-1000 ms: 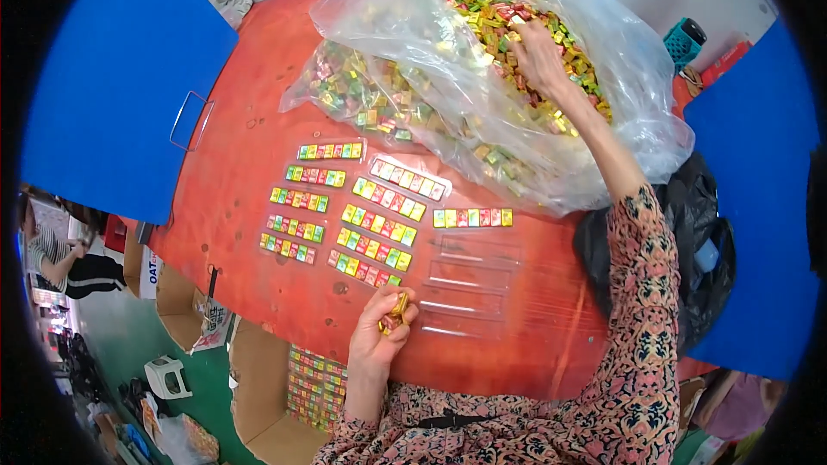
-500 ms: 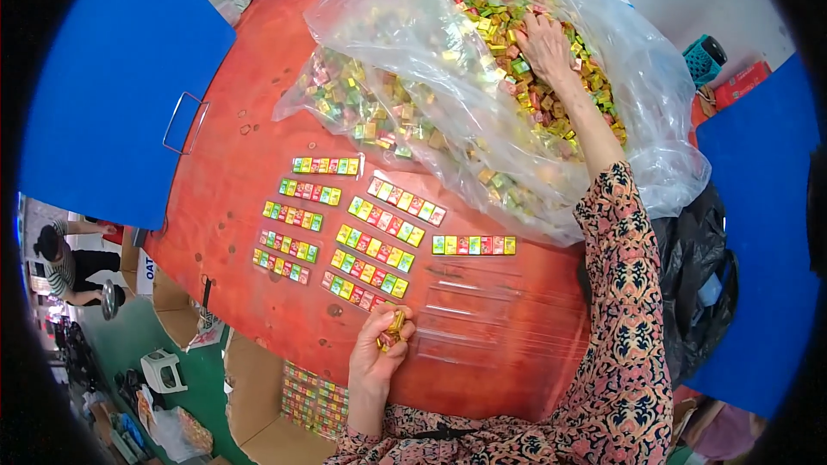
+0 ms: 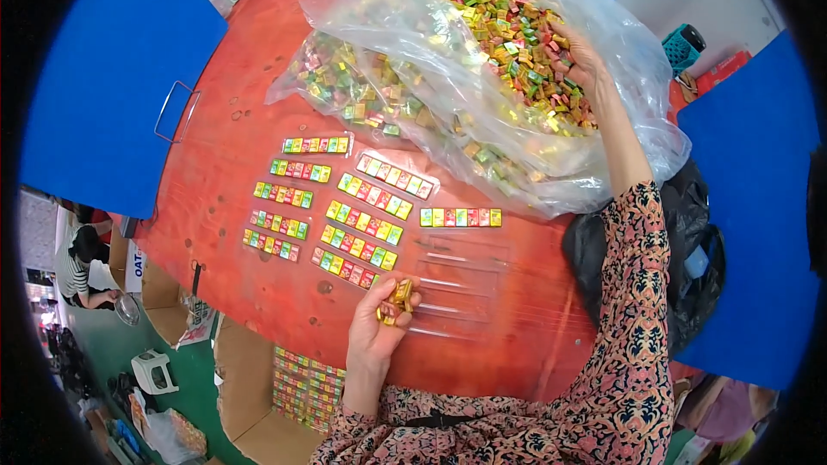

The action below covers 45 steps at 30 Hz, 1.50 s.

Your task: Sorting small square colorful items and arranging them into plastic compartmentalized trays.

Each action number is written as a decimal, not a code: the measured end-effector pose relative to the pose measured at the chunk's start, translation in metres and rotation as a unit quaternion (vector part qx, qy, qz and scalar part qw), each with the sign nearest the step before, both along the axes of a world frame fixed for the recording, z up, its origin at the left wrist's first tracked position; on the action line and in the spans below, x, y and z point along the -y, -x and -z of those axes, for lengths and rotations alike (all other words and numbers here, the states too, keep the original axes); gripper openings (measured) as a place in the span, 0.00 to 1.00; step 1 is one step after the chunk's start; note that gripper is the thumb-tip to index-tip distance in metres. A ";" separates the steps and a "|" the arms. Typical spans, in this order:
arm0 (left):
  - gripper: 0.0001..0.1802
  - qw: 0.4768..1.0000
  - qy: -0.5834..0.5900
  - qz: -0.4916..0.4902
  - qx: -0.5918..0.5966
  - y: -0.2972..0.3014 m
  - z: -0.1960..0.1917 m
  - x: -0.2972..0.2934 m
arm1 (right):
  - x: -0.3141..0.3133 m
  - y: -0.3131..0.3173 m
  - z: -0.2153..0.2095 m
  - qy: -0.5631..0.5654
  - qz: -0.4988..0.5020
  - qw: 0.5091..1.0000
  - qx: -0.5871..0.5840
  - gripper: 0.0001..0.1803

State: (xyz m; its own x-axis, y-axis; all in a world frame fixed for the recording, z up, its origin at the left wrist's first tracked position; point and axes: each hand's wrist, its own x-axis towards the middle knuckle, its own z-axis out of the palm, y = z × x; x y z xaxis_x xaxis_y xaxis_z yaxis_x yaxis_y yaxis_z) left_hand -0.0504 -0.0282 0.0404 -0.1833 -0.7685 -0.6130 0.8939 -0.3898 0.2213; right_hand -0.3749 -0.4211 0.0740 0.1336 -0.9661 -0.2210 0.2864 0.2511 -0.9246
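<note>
My left hand is closed around a few small gold foil-wrapped cubes, palm up over the near edge of a clear plastic tray. One row of coloured cubes fills that tray's far slot; its nearer slots show the red table through them. At the far right, my right hand reaches into a big clear plastic bag heaped with loose foil-wrapped cubes. Its fingers curl round some cubes at the heap's right side, their tips partly hidden. Left of the tray lie two filled trays with several rows.
A cardboard box holding packed cubes stands below the red table. Blue panels flank the table. A black plastic bag hangs by my right sleeve. Another person is at the far left.
My right hand has moved rightward across the heap, its fingers now curled at the heap's side. My left hand still grips its cubes. The whole view has shifted slightly.
</note>
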 end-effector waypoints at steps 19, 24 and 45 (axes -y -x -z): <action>0.31 0.979 0.116 0.109 -0.123 0.046 -0.013 0.015 | -0.247 -0.099 -0.066 0.061 -0.329 0.932 -0.138 0.13; 0.27 0.979 0.100 0.078 -0.158 0.046 -0.001 -0.015 | -0.330 -0.125 -0.023 0.429 -0.308 0.779 -0.337 0.11; 0.06 0.756 0.108 -0.181 0.620 0.006 0.041 -0.097 | -0.408 -0.175 0.063 0.663 -0.270 0.544 -0.439 0.20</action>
State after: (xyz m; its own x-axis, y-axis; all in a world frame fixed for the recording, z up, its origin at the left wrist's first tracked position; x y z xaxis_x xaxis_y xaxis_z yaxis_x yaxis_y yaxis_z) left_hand -0.0565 0.0685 -0.0002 0.6759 -0.7370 0.0049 -0.0128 -0.0051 0.9999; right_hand -0.2000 -0.0133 0.0106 0.8812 -0.2275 0.4144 -0.1959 -0.9735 -0.1177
